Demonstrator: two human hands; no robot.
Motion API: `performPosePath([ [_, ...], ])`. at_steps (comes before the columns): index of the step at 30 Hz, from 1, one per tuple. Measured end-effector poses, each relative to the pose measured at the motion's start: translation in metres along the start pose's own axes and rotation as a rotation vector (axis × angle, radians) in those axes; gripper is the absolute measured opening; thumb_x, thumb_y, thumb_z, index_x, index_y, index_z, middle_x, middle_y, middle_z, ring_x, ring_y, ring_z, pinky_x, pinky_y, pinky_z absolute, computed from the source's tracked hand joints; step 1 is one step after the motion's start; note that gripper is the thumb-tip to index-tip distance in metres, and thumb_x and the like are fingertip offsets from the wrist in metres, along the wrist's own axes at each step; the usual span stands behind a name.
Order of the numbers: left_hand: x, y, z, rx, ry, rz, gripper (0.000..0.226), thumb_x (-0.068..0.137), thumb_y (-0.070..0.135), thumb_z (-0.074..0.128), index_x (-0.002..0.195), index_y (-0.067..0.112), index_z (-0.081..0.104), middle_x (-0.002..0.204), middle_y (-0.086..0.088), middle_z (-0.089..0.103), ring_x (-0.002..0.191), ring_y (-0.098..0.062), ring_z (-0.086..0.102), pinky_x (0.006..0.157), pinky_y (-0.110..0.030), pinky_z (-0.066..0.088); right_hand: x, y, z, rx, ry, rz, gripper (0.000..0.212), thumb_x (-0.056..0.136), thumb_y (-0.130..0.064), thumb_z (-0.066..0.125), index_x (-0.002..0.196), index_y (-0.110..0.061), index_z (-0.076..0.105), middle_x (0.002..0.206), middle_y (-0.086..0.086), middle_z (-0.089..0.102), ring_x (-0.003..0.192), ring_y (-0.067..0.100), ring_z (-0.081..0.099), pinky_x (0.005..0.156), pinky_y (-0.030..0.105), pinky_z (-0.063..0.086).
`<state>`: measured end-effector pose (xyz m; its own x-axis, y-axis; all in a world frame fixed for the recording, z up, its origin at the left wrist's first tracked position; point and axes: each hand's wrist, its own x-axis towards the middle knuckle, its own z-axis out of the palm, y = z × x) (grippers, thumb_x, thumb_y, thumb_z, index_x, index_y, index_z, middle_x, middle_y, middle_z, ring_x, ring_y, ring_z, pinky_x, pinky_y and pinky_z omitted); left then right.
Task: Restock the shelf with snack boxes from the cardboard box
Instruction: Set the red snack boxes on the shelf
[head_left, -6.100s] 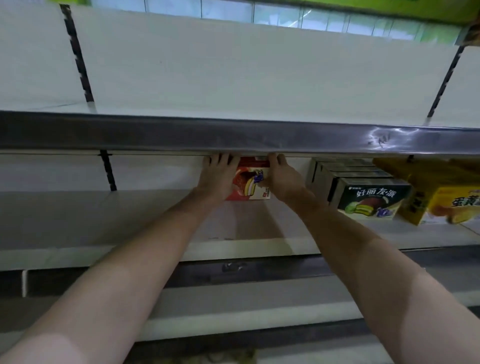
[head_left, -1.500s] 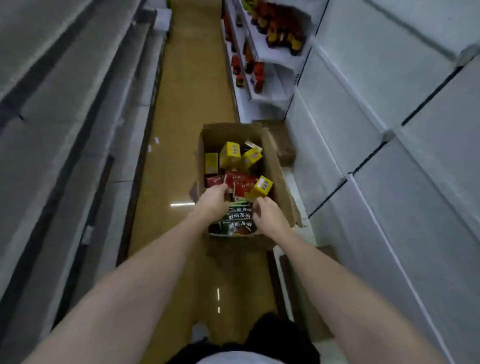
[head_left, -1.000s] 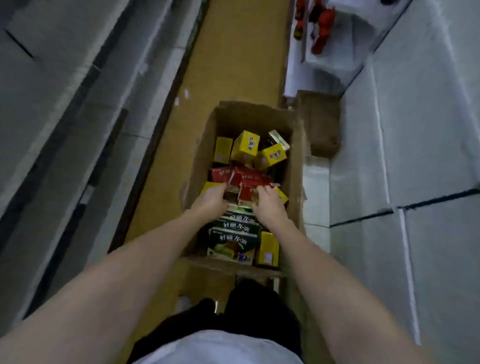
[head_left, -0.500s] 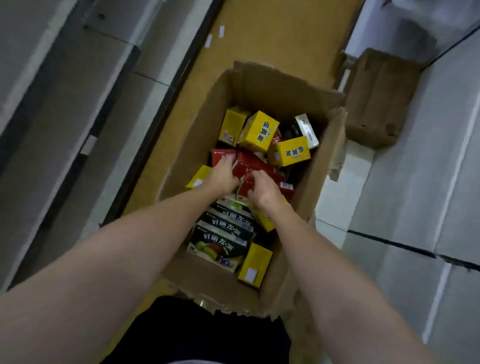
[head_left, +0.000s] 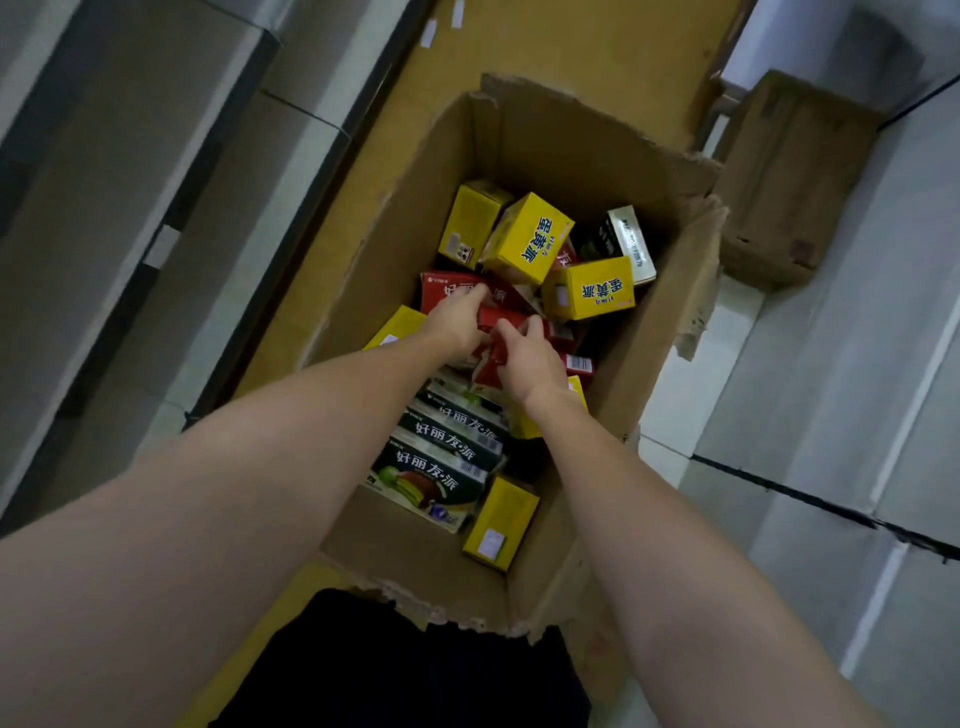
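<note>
An open cardboard box (head_left: 550, 135) stands on the floor in front of me, holding several snack boxes: yellow ones (head_left: 530, 239), red ones (head_left: 447, 288) and dark green ones (head_left: 431, 475). Both my hands are down inside it among the red boxes. My left hand (head_left: 460, 319) lies over a red box with its fingers curled on its edge. My right hand (head_left: 530, 358) grips a red box (head_left: 488, 364) from the right side. The box under my hands is mostly hidden.
White shelf units (head_left: 841, 364) run along the right of the aisle and grey ones (head_left: 130, 218) along the left. A second, smaller cardboard box (head_left: 784, 176) sits on a low shelf at upper right. The yellow floor (head_left: 571, 47) stretches ahead.
I turned from the shelf, where I set a red box, to the carton on the floor. Over the last second my view closed in and both hands settled on the red boxes.
</note>
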<state>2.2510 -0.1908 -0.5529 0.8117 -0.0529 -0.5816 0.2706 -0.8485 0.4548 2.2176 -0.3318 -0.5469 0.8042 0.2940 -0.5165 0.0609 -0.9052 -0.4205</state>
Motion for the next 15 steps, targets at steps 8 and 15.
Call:
performPosePath([
  [8, -0.045, -0.017, -0.015, 0.008, 0.058, 0.008, 0.037, 0.089, 0.012, 0.062, 0.123, 0.006, 0.048, 0.122, -0.019, 0.050, 0.108, -0.038, 0.056, 0.086, -0.040, 0.045, -0.024, -0.022, -0.010, -0.152, -0.077, -0.027, 0.060, 0.082, -0.003, 0.064, 0.135, -0.022, 0.043, 0.121, 0.013, 0.054, 0.107, 0.039, 0.058, 0.081, 0.042, 0.046],
  [15, -0.103, -0.012, -0.058, -0.193, 0.237, 0.028, 0.026, 0.085, 0.006, 0.059, 0.111, 0.007, 0.053, 0.110, -0.019, 0.058, 0.102, -0.035, 0.057, 0.084, -0.040, 0.047, -0.055, -0.071, -0.039, -0.123, -0.020, -0.239, 0.058, 0.087, -0.021, 0.066, 0.142, -0.027, 0.047, 0.125, 0.010, 0.056, 0.113, 0.035, 0.053, 0.086, 0.036, 0.042],
])
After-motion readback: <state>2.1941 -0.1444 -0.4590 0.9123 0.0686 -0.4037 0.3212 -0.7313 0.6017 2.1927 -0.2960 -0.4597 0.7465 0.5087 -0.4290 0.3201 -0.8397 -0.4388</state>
